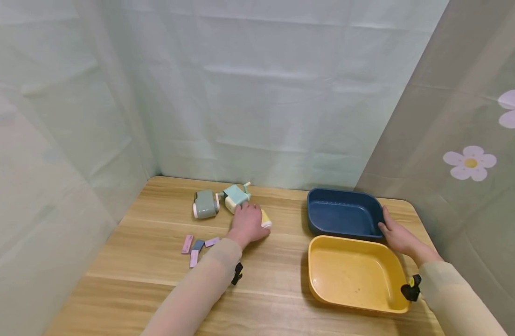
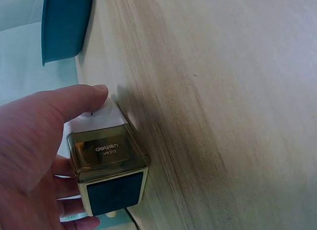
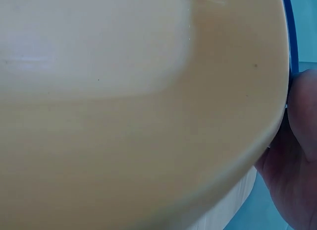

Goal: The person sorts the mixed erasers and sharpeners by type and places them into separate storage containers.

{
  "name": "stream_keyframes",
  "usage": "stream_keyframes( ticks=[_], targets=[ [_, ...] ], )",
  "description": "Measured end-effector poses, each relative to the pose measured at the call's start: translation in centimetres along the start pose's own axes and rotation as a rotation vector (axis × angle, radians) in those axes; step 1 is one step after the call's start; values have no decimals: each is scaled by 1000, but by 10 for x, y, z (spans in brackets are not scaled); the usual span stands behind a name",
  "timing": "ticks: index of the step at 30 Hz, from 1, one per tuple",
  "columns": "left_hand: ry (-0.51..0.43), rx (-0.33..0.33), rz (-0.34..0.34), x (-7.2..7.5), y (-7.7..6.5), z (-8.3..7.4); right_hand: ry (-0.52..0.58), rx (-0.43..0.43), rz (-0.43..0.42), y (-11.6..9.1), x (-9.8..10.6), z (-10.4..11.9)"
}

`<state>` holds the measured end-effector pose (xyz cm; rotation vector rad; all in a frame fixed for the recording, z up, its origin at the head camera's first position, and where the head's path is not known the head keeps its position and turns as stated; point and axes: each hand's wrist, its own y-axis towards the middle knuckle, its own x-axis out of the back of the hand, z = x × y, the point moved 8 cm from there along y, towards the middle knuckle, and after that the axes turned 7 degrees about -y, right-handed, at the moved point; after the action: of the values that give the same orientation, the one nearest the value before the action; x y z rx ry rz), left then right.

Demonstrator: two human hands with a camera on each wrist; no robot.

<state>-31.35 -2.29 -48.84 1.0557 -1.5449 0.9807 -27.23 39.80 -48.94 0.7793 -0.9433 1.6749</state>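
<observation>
I've L hand [image 1: 247, 225] gripping yellow sharpener [image 2: 109, 153], R hand [image 1: 399, 237] holding blue tub [image 1: 341, 217] nr table's [image 1: 403, 213] far-R corner, prob. to steady it.

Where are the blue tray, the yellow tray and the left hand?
Blue tray [image 1: 341, 217], head view: on its inside bottom.
Yellow tray [image 1: 353, 277], head view: on its inside bottom.
Left hand [image 1: 247, 224], head view: on its back.

Before me, pale creased fabric [image 1: 257, 93] hangs behind the light wood-grain desk [image 1: 278, 284]. Over on the right, grey-brown cloth [image 1: 417, 126] carries lilac-petalled printed flowers [image 1: 469, 163] (the whole one has a yellow middle). Small flat blocks [image 1: 198, 246], lilac-pink and slate-blue, lie on the desk's left side.
</observation>
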Motion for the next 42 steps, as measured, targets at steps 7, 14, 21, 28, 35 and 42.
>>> stream_keyframes(
  ticks=[7, 14, 21, 28, 35, 42],
  targets=[
    [12, -6, -24, -4, 5, 3, -28, 8, -14, 1, 1, 0],
    [-5, -17, -22, -5, 3, 3, -52, 0, -23, 2, 2, 0],
    [-23, -20, -35, -5, 3, 6, -89, 7, -48, 0, 10, 0],
    [-31, -35, -44, -5, 5, 6, -132, 19, -71, -4, 9, -3],
    [-52, -53, -62, -1, 1, 5, -100, 28, -55, -4, 2, -2],
    [-44, -44, -60, 1, 0, 4, -136, 57, -48, -3, 3, 1]
  ],
)
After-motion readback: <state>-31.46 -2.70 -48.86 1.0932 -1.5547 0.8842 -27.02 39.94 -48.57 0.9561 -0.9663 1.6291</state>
